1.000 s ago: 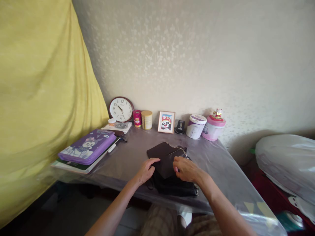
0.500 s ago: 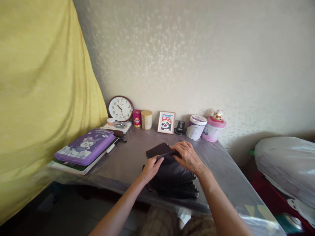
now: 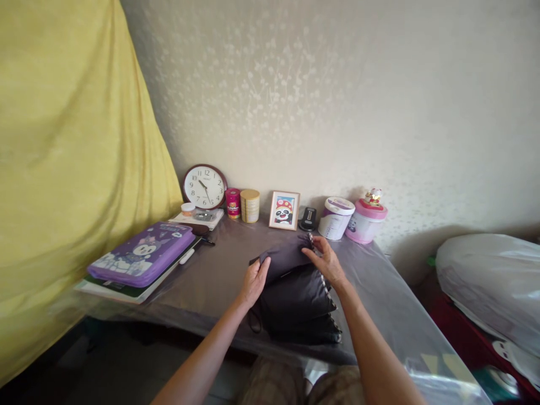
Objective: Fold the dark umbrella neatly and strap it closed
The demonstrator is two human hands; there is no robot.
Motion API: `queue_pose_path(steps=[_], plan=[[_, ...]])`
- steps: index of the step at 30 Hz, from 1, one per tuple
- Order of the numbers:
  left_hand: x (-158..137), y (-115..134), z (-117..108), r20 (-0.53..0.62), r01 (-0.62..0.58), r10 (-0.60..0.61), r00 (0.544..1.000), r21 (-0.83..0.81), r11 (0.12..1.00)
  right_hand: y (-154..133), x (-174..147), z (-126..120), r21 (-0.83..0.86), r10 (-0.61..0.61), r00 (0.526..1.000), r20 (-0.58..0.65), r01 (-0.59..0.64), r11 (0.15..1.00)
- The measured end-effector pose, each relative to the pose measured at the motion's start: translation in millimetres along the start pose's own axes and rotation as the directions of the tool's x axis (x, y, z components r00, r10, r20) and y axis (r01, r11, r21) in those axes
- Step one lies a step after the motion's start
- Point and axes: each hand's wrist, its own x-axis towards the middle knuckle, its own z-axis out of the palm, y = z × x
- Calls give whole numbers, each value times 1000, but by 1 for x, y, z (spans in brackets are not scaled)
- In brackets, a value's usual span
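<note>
Pinching the black cloth (image 3: 293,298) at opposite ends of its upper fold, left hand (image 3: 255,279) and right hand (image 3: 327,263) sit apart, presumably for tension.

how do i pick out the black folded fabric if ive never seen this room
Start at the grey table against the wall, then go to its near edge. There the left hand and right hand hold the black folded fabric by its upper part. Unlike the rigid picture frame behind it, it is limp, with patterned trim along its right side.
</note>
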Motion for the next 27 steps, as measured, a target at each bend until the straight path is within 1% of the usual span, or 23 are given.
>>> queue_pose_path(steps=[2,3,5,6,8,10,12,14,16,22,25,27], plan=[[1,-1,-1,-6,-15,15,1000,4,1000,5,1,3,-6,36,997,63,-36,999],[1,-1,-2,-7,-18,18,1000,9,1000,8,2,4,-34,62,996,70,-60,998],[2,-3,-3,-18,-10,11,1000,18,1000,13,3,4,-65,106,994,37,-103,993],[3,-4,-4,-33,0,0,999,20,1000,15,4,3,-52,111,994,21,-110,993],[5,-6,-4,-66,25,-23,998,18,1000,17,4,1,-5,93,995,34,-93,996],[7,-8,-5,-85,31,-30,996,17,999,19,3,1,-31,70,994,89,-68,997],[9,-11,-4,-88,12,-10,996,32,999,21,2,3,-177,82,989,125,-59,982],[13,-16,-4,-106,2,7,994,81,997,23,1,6,-329,107,986,130,-59,942],[18,-21,-3,-133,19,0,991,143,990,25,1,8,-402,125,983,136,-61,914],[35,-39,-1,-182,88,-37,983,282,955,32,-1,13,-424,132,983,131,-65,904],[43,-46,1,-173,115,-57,983,348,930,33,-5,10,-428,118,979,166,-37,903],[49,-51,3,-159,140,-83,984,395,908,30,-7,6,-443,89,978,188,3,897]])
